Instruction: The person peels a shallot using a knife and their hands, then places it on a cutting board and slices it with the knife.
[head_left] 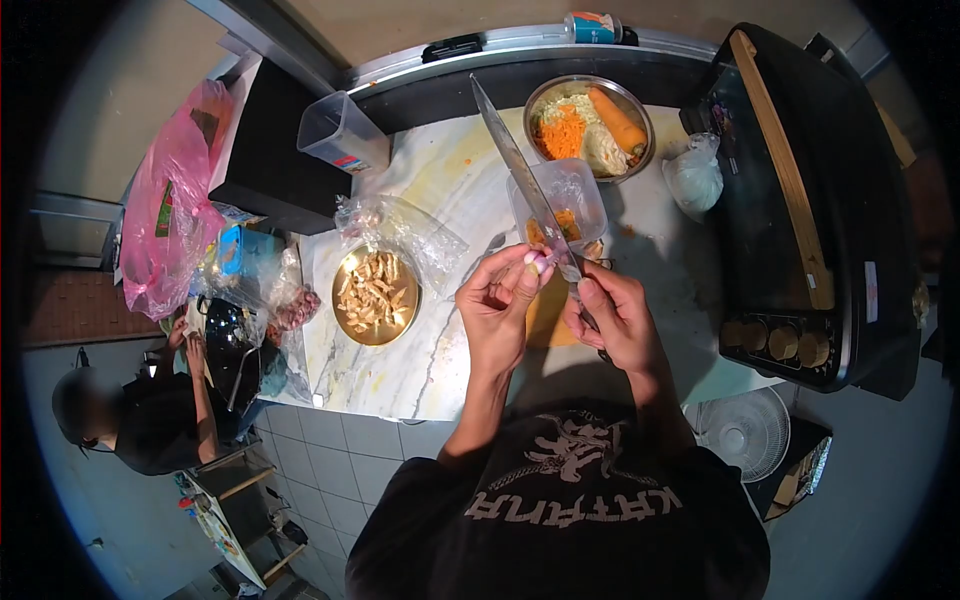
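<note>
Between the fingertips of my left hand (500,300) is a small purple-white shallot (538,262). My right hand (617,315) grips a long knife (515,160), its blade pointing up and away to the left. The blade's lower part is right beside the shallot; whether it cuts in is too small to tell. Just beyond my hands stands a clear plastic tub (585,195) with some orange-brown bits inside. Under my hands lies a yellowish-brown board (548,318), partly hidden by them.
A metal bowl (648,150) holds shredded and whole carrot. On the left are a gold plate (343,330) of pale cut pieces and clear plastic bags (420,235). A black oven (770,250) bounds the right side. Another person (160,425) works at far left.
</note>
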